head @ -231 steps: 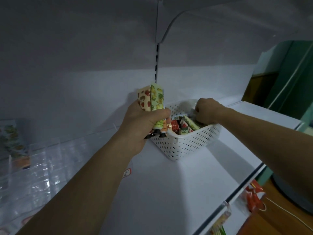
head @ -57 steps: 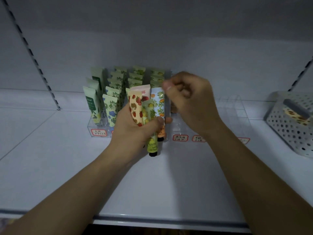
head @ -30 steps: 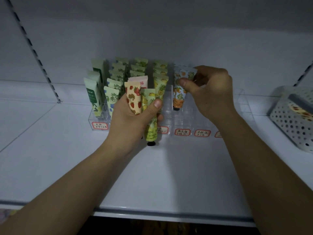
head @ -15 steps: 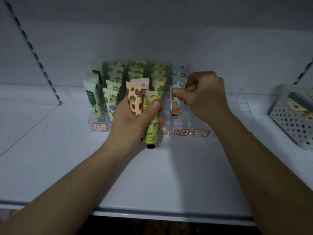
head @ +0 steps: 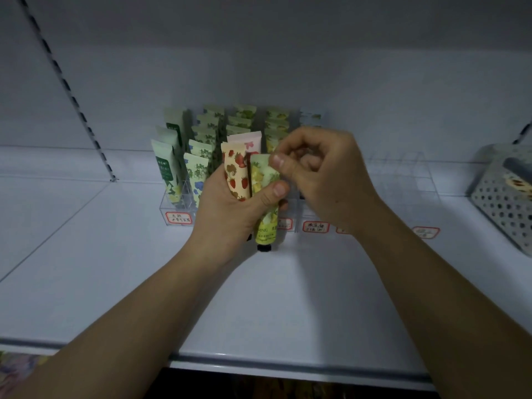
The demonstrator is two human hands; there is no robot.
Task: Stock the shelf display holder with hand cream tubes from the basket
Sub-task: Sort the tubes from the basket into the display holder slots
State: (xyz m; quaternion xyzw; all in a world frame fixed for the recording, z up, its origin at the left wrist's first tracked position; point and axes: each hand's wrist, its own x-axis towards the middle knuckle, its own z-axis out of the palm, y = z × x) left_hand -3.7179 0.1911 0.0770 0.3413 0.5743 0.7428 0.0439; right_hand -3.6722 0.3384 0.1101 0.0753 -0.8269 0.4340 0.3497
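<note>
Right hand (head: 319, 174) has dropped off the orange tube in the holder (head: 403, 180) at the shelf's (head: 259, 298) back and now pinches the yellow tube (head: 266, 197) from the left hand's (head: 230, 208) bunch, so that one's probably next, basket (head: 506, 197) at the right edge.

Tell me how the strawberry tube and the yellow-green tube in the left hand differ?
The strawberry tube is cream with red berries; the yellow-green tube shows yellow fruit on green. The yellow-green tube hangs lower, its black cap showing below the left hand, while the strawberry tube's cap is hidden. The right hand pinches only the yellow-green tube's top. Both are held crimped end up.
</note>
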